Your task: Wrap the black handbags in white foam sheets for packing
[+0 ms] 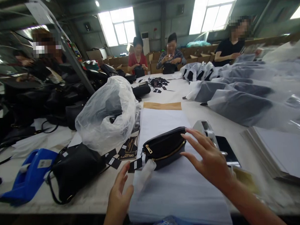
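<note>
A small black zip bag (166, 145) with gold zips lies on a stack of white paper sheets (167, 194) in front of me. A black tag (135, 165) hangs at its left end, beside a small translucent wrap (146, 173). My right hand (205, 153) is at the bag's right end, fingers apart, the fingertips at or very near its edge. Lower left of the bag, my left hand (120, 189) is open with its fingers spread, and I see nothing in it.
Left stand a blue tape dispenser (34, 172), another black bag (78, 170) and a crumpled clear plastic bag (108, 114). Wrapped bags (238, 99) and a stack of boards (276, 154) are at right, near a dark phone-like slab (227, 150). Several people work across the table.
</note>
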A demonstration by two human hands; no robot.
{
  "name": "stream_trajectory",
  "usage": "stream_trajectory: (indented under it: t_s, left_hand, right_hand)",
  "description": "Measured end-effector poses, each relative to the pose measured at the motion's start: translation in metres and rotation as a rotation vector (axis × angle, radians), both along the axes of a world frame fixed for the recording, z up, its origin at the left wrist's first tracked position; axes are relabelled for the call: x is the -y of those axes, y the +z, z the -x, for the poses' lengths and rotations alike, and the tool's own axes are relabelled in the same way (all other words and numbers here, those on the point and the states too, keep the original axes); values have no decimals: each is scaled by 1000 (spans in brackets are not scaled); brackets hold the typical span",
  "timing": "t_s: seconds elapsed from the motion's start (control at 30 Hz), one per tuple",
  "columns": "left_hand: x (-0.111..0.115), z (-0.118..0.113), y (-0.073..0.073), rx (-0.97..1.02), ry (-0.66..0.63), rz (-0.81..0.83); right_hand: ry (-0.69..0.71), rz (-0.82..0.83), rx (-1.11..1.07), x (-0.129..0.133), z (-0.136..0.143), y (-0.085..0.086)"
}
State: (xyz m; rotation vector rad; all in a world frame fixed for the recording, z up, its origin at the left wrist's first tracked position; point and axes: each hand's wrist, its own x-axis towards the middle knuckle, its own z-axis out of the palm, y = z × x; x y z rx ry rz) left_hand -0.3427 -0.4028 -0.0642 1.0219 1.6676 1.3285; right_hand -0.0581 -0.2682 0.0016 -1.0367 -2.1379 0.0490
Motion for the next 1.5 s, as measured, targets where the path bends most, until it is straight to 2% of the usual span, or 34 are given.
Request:
stream_trajectory:
  t_s: [0.07, 0.13, 0.2, 0.27, 0.37, 0.53, 0.63, 0.73, 0.83, 0.9, 1.0, 1.1, 1.2, 1.27, 1.37, 1.43, 1.5]
  left_hand:
    - [-13, -12, 9, -128, -10, -50]
    - [-30, -27, 12, -290, -83, -46]
    - [-47, -37, 9, -447, -141, -8]
    - [-60, -37, 3, -529, -197, 68]
    - [-68, -23, 0, -629, -350, 177]
    - [-73, 5, 14, -971, -503, 238]
    - [-84, 26, 26, -1190, -586, 78]
    - [-99, 51, 40, -1334, -568, -140]
    - [-113, 72, 52, -1394, -531, -299]
    - [-122, 79, 52, -1420, -545, -331]
    - [-131, 78, 37, -1434, -586, -285]
    - [-134, 73, 15, -1435, -637, -157]
    - [-128, 75, -3, -1418, -727, -27]
    - [-120, 83, -7, -1391, -753, 22]
    - [-112, 86, 0, -1329, -749, -2]
    - [-115, 72, 13, -1258, -779, -112]
    - [-124, 42, 24, -1184, -803, -252]
  right_hand:
    - [93, -9, 157, -29, 0, 14]
    - [205, 68, 286, -54, 4, 23]
    - [278, 176, 386, -71, 7, 30]
    - [300, 278, 471, -80, 7, 36]
    - [363, 371, 539, -84, 2, 41]
    - [484, 497, 373, -78, -8, 28]
    - [444, 479, 321, -69, -14, 19]
    - [358, 336, 301, -59, -19, 15]
    - [236, 119, 232, -52, -19, 5]
    - [161, -6, 179, -49, -16, -12]
    - [104, -117, 144, -44, -10, -50]
    - [121, -120, 202, -38, -7, -90]
    - [131, -72, 248, -31, -10, -113]
    - [135, -27, 265, -29, -14, -116]
    - [173, 93, 299, -25, -20, -102]
    - [212, 200, 320, -20, -23, -86]
    - [233, 272, 323, -13, -25, -72]
